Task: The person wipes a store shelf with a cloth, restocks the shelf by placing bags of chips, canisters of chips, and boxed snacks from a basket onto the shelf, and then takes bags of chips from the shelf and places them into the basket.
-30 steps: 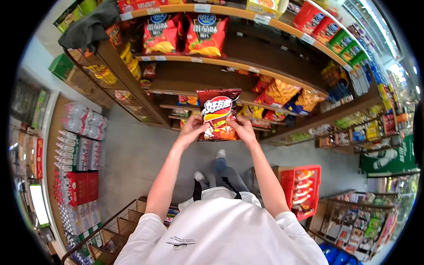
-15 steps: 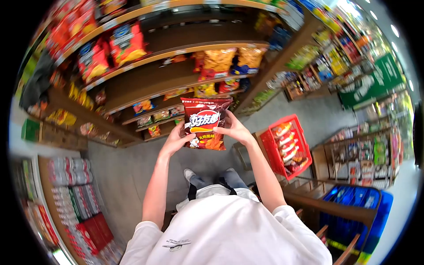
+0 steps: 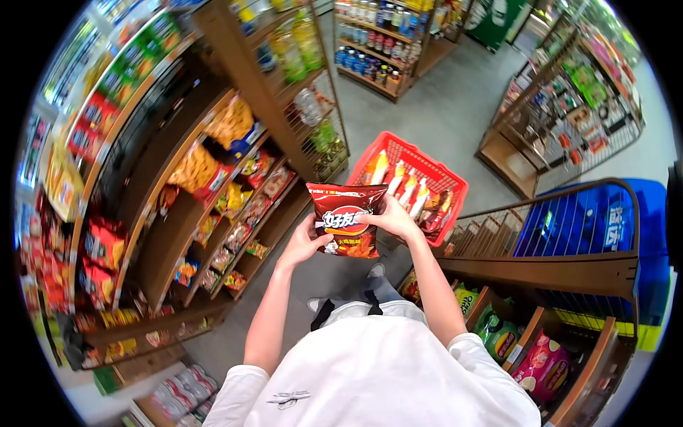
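A dark red snack bag (image 3: pixel 348 220) with large white lettering is held upright in front of my body. My left hand (image 3: pixel 306 242) grips its left edge, thumb across the front. On the opposite edge, my right hand (image 3: pixel 393 219) has its thumb pressed over the front. Just behind the bag and to its right is a red plastic shopping basket (image 3: pixel 455 186). Inside lie several white and orange packets (image 3: pixel 408 189) and some dark red bags (image 3: pixel 435 213). The bag and my right hand hide part of the basket's near side.
Wooden snack shelves (image 3: pixel 153 213) rise on the left. Bins with chip bags (image 3: pixel 498 333) stand at the lower right, beside blue crates (image 3: pixel 583 220). A drinks shelf (image 3: pixel 380 46) is at the back, and a wire rack (image 3: pixel 569 107) stands at the far right. Grey floor (image 3: pixel 441 107) lies between them.
My view and body have turned to the right, bringing the basket behind the bag. Both hands keep their hold on the snack bag. The snack shelves have shifted left in view.
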### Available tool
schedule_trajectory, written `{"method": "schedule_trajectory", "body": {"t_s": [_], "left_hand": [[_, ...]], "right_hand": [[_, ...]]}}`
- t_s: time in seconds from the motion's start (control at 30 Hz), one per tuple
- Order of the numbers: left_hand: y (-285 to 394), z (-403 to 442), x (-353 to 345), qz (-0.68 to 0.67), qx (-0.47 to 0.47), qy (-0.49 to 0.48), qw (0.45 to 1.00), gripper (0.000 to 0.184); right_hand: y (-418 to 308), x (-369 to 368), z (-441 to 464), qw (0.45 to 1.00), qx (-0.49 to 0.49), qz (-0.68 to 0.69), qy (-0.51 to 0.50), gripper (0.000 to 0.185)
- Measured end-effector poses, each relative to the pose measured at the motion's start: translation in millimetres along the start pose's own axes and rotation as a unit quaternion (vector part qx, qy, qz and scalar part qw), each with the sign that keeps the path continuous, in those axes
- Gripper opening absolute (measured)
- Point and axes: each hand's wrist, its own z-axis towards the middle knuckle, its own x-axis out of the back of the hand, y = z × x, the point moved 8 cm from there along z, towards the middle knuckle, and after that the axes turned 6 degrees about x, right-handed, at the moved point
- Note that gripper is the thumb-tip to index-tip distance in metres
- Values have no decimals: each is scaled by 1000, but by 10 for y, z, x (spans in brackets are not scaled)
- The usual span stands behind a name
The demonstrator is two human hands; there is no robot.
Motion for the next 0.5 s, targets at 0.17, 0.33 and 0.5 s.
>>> {"method": "schedule_trajectory", "body": {"t_s": [0.17,0.33,0.5], "left_hand": [[345,609,-489,73,-32,-24,996,54],[974,988,-921,242,-157,19,957,45],[1397,1636,-1190,272,-249,0,930,43]], "right_hand": [[-270,1001,-162,985,-110,-132,-3,65],[-681,1450,-74,955,-136,-245,-102,94],[-1020,1635,225,924,-136,-358,-8,85]]}}
